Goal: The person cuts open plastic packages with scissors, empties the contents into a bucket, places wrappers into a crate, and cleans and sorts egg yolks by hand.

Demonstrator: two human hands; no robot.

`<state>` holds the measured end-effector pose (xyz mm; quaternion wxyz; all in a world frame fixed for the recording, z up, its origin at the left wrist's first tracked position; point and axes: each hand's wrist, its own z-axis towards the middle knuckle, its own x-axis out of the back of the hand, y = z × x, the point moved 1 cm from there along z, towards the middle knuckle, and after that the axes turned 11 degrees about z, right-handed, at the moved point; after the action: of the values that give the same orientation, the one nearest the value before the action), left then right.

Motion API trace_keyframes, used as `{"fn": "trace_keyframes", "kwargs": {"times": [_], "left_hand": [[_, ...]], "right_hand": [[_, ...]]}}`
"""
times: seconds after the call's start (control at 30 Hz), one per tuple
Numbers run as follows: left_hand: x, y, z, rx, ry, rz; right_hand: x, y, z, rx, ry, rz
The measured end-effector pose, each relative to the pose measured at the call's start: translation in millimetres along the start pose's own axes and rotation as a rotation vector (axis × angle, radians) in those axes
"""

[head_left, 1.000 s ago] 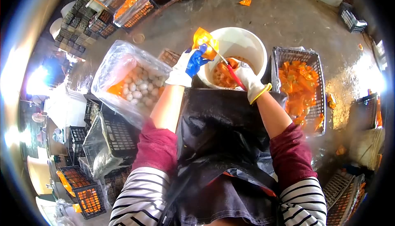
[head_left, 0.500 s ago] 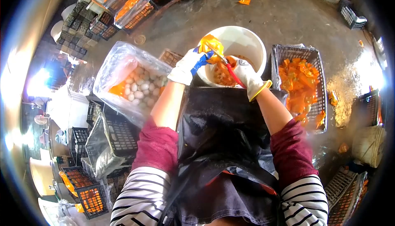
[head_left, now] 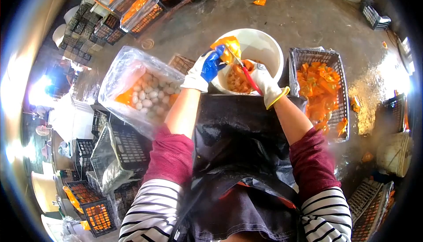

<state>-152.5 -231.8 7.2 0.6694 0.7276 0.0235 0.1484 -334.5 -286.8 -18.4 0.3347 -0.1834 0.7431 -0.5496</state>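
Observation:
My left hand (head_left: 210, 67), in a white glove with blue coating, grips a shiny orange plastic bag (head_left: 230, 48) above the rim of a white bucket (head_left: 269, 50). In my right hand (head_left: 263, 80), gloved in white with a yellow cuff, is a red-handled tool (head_left: 251, 81) with a narrow metal blade. Its blade touches or lies very near the bag; whether it is a knife or scissors I cannot tell. Orange-brown lumps (head_left: 235, 81) lie in the bucket. What the bag contains is hidden.
Left of the bucket sits a clear plastic liner (head_left: 116, 72) with many white, egg-like things (head_left: 147, 94). A black crate (head_left: 345, 96) of orange plastic pieces (head_left: 319, 81) stands at right. More crates (head_left: 143, 17) are at upper left. The floor (head_left: 216, 19) looks wet.
My left hand has turned, so more of the glove's blue side shows, and the orange bag has tilted with it. My right hand and the red-handled tool have barely moved.

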Motion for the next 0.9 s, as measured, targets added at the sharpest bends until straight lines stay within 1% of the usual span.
{"fn": "trace_keyframes", "kwargs": {"times": [0.03, 0.1, 0.13, 0.23, 0.27, 0.33, 0.37, 0.43, 0.53, 0.6, 0.63, 0.73, 0.77, 0.8, 0.83, 0.87, 0.9], "left_hand": [[-8.6, -2.0, 1.5, 0.152, 0.060, -0.458], [-13.4, -7.6, 8.5, 0.131, 0.124, -0.426], [-13.7, -9.2, 11.4, 0.118, 0.156, -0.408], [-13.1, -1.1, 13.2, 0.079, 0.206, 0.025], [-12.4, 0.1, 14.1, 0.066, 0.221, 0.170], [-9.4, -9.0, 19.9, 0.080, 0.170, 0.011], [-8.3, -14.4, 21.9, 0.087, 0.144, -0.071], [-5.4, -23.5, 20.5, -0.192, 0.216, 0.347], [-1.2, -32.8, 20.3, -0.072, 0.081, 0.039], [-4.2, -24.0, 16.5, 0.231, -0.134, -0.620], [-5.6, -20.7, 10.3, 0.240, -0.072, -0.509], [-0.4, -28.6, 17.1, 0.245, 0.062, -0.061], [-3.8, -20.1, 14.7, 0.195, 0.103, -0.085], [-2.1, -25.7, 18.3, 0.141, 0.137, 0.074], [1.4, -34.5, 25.6, 0.087, 0.170, 0.234], [-0.6, -28.0, 25.2, 0.032, 0.203, 0.396], [-3.8, -23.9, 19.4, -0.011, 0.207, 0.348]], "right_hand": [[-1.0, -1.6, -1.2, -0.027, 0.010, 0.003], [-2.1, -1.7, -0.9, -0.076, 0.022, 0.040], [-1.3, 0.3, 0.8, -0.066, 0.021, 0.067], [3.3, 8.6, 6.2, 0.019, 0.016, 0.132], [5.3, 8.8, 7.2, -0.005, 0.017, 0.091], [9.0, 8.6, 9.7, -0.054, 0.016, 0.009], [9.8, 5.4, 9.6, -0.049, 0.027, -0.108], [10.6, -2.4, 9.2, -0.038, 0.044, -0.344], [20.6, 2.5, 12.9, 0.159, 0.103, -0.618], [22.8, 0.5, 14.2, 0.121, 0.113, -0.708], [22.6, 0.3, 14.1, 0.100, 0.114, -0.755], [21.0, 0.8, 12.7, 0.123, 0.062, -0.736], [19.7, 2.3, 12.7, 0.073, 0.081, -0.574], [18.3, 4.3, 12.9, 0.023, 0.100, -0.411], [17.3, 5.9, 13.2, 0.024, 0.110, -0.381], [16.2, 7.3, 13.4, 0.025, 0.120, -0.351], [16.1, 8.5, 13.7, 0.077, 0.121, -0.453]]}}
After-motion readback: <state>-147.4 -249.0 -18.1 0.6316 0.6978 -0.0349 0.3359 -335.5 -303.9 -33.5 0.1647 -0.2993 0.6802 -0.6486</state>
